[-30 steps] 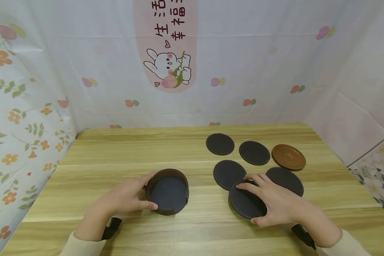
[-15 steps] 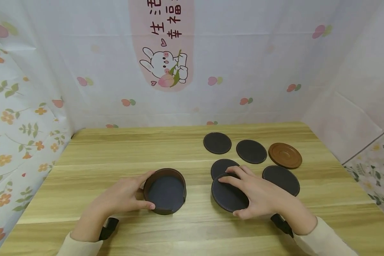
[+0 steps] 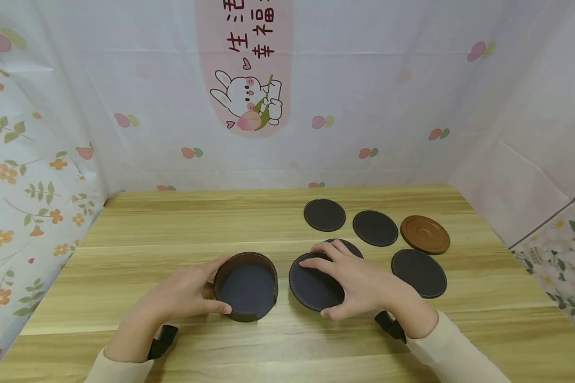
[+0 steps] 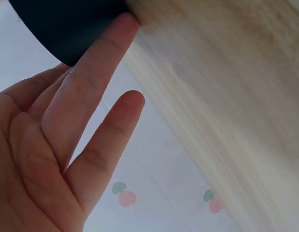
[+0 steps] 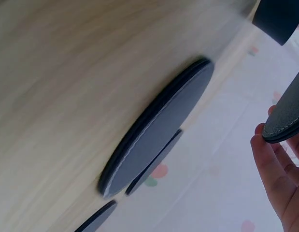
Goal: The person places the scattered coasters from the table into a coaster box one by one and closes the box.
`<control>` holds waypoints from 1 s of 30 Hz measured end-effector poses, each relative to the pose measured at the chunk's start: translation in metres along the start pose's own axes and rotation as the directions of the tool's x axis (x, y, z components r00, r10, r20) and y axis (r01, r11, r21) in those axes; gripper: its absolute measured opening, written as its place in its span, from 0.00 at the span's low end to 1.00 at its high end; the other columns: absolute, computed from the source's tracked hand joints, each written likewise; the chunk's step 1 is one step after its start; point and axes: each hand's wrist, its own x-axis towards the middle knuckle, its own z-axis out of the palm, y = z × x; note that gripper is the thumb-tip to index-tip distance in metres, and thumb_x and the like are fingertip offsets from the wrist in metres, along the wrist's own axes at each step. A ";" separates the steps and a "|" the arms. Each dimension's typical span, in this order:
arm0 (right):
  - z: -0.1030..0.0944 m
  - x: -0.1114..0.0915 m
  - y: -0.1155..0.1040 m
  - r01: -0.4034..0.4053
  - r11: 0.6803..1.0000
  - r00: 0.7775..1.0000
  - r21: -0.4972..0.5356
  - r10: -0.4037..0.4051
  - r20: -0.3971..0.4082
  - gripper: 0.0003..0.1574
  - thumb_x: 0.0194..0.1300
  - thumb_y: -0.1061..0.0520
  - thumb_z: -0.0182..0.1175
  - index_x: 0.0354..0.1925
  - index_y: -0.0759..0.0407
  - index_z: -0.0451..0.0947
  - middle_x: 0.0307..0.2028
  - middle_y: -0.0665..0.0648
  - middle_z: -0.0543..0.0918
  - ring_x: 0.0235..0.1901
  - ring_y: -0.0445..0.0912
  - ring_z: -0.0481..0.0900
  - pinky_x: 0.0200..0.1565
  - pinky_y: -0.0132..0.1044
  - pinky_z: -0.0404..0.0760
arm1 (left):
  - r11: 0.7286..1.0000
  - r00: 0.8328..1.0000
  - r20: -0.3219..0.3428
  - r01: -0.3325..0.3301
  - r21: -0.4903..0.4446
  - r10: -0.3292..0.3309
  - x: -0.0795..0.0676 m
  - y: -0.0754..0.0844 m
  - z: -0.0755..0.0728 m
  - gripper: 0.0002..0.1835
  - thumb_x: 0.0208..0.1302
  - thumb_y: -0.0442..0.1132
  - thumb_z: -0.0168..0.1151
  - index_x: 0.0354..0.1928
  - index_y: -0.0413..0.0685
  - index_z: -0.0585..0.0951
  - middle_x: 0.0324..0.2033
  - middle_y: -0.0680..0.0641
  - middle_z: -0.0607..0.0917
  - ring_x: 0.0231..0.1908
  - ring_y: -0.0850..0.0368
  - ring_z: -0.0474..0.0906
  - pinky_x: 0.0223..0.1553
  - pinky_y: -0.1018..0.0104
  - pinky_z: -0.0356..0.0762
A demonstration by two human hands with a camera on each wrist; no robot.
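My left hand [image 3: 182, 292] grips the left side of a round dark brown coaster holder [image 3: 249, 287], thumb in front and fingers behind. The holder stands on the table with a gap in its near right wall. In the left wrist view, fingers [image 4: 77, 96] touch the dark holder [image 4: 67, 29]. Just right of the holder, my right hand [image 3: 359, 279] pinches a round black stitched coaster [image 3: 313, 287] by its edges. It hangs above the table and partly covers another coaster [image 3: 350, 248]. In the right wrist view, fingertips meet the held coaster's [image 5: 289, 113] rim; its far part is cut off.
Black coasters lie at the back [image 3: 325, 215], farther right [image 3: 376, 227] and near my right forearm [image 3: 419, 273]. A brown wooden saucer-like disc [image 3: 425, 234] lies at the far right. A patterned cloth [image 3: 388, 96] hangs behind the wooden table [image 3: 196, 223].
My right hand has carried the black coaster leftward, from beside the right-hand coasters to near the holder. The left hand has kept its grip on the holder.
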 end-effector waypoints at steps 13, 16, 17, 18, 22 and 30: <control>0.005 0.038 -0.020 0.038 0.999 0.999 0.035 -0.038 0.007 0.53 0.46 0.35 0.70 0.70 0.32 0.63 0.70 0.49 0.62 0.66 0.42 0.61 0.52 0.41 0.79 | 1.000 1.000 0.004 0.012 0.021 -0.012 0.000 -0.001 0.000 0.56 0.46 0.71 0.70 0.75 0.51 0.64 0.61 0.47 0.81 0.59 0.48 0.79 0.59 0.46 0.76; 0.006 0.047 -0.024 0.045 0.998 0.999 0.039 -0.045 0.008 0.53 0.46 0.34 0.70 0.70 0.32 0.63 0.70 0.50 0.62 0.66 0.42 0.60 0.53 0.41 0.79 | 1.000 1.000 0.005 0.014 0.016 -0.014 0.000 -0.002 0.000 0.56 0.46 0.71 0.70 0.75 0.52 0.64 0.60 0.48 0.81 0.59 0.50 0.80 0.59 0.47 0.77; 0.007 0.050 -0.026 0.048 0.998 0.999 0.043 -0.048 0.010 0.53 0.46 0.34 0.70 0.70 0.32 0.63 0.70 0.51 0.62 0.67 0.43 0.60 0.53 0.41 0.79 | 1.000 1.000 0.004 0.014 0.014 -0.014 0.000 -0.002 0.001 0.56 0.47 0.71 0.70 0.75 0.52 0.64 0.60 0.49 0.81 0.58 0.50 0.80 0.58 0.48 0.77; 0.008 0.053 -0.027 0.052 0.998 0.999 0.047 -0.052 0.012 0.53 0.46 0.34 0.70 0.70 0.32 0.63 0.70 0.52 0.62 0.67 0.44 0.61 0.53 0.42 0.79 | 1.000 1.000 0.005 0.013 0.009 -0.013 0.000 -0.002 0.001 0.56 0.47 0.71 0.70 0.75 0.53 0.64 0.60 0.50 0.81 0.58 0.51 0.80 0.58 0.48 0.77; 0.010 0.065 -0.033 0.076 0.996 0.997 0.049 -0.077 0.019 0.53 0.46 0.33 0.69 0.71 0.33 0.63 0.71 0.52 0.61 0.66 0.45 0.62 0.52 0.40 0.79 | 1.000 1.000 0.006 0.010 -0.015 -0.010 0.000 -0.003 0.001 0.55 0.47 0.71 0.70 0.74 0.55 0.64 0.59 0.51 0.82 0.55 0.54 0.81 0.56 0.50 0.78; 0.011 0.086 -0.045 0.131 0.990 0.990 0.060 -0.134 0.041 0.52 0.48 0.34 0.70 0.70 0.37 0.65 0.70 0.52 0.61 0.64 0.45 0.62 0.53 0.38 0.78 | 0.999 1.000 0.006 0.016 -0.031 -0.015 0.001 -0.005 0.001 0.55 0.46 0.72 0.69 0.75 0.58 0.64 0.63 0.50 0.79 0.55 0.54 0.82 0.56 0.51 0.78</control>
